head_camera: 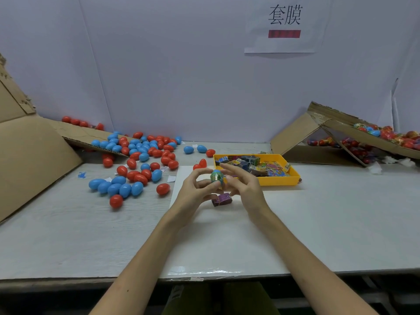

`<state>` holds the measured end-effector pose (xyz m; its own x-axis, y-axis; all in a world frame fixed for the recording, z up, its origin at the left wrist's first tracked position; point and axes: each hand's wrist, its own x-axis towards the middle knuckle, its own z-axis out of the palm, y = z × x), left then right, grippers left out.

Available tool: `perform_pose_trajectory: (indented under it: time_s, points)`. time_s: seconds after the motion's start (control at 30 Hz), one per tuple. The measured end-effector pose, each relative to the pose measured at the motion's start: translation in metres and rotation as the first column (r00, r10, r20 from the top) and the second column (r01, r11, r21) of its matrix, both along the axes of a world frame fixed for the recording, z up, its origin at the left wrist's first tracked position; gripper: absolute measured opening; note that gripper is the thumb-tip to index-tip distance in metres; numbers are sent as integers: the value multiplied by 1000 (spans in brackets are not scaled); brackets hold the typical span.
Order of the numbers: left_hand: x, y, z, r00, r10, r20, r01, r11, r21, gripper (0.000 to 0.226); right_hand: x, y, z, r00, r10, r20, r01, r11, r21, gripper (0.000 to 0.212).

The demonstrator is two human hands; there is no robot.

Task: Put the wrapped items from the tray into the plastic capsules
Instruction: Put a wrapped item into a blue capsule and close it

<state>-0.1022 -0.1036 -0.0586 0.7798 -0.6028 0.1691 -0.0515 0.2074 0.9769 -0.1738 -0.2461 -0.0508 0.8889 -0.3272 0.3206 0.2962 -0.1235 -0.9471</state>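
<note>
1. Holding a blue capsule [217, 177] just above the table, the person's two hands meet at the centre of the work surface; a shiny green band covers the capsule's middle and only its blue top shows clearly.
2. The left hand [195, 192] grips the capsule, with thumb and curled fingers closed around its left side.
3. The right hand [245, 187] is at the capsule's other side with its fingers spread and mostly straight. Its thumb lies against the capsule, and whether it presses cannot be told.
4. A purple wrapped item [222, 199] lies on the table directly below the hands, apart from the tray.
5. A yellow tray [279, 181] sits just behind and to the right of the hands, holding a heap of colourful wrapped items [256, 165].
6. Dozens of red and blue capsules [136, 160], all closed, are scattered over the left half of the grey table [341, 212], some resting on a flattened sheet of cardboard [34, 151].
7. A tilted cardboard box [295, 137] at far right carries a pile of foil-wrapped eggs [397, 137].
8. A paper sign [285, 26] with two large printed characters hangs on the pale wall behind.
</note>
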Motion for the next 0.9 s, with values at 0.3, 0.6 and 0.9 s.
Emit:
perform_pose_trajectory:
  time_s: [0.3, 0.6, 0.9]
  points:
    - [-3, 0, 3, 999, -12, -34, 12, 1000, -4, 31, 1, -3, -3, 997, -76, 8, 76, 996, 38, 20]
    - [-4, 1, 4, 999, 24, -35, -25, 1000, -19, 29, 2, -4, -4, 991, -128, 24, 128, 992, 2, 21]
    - [-2, 1, 0, 999, 26, -36, -25, 999, 23, 29, 1, -8, -7, 997, -72, 32, 73, 996, -56, 23]
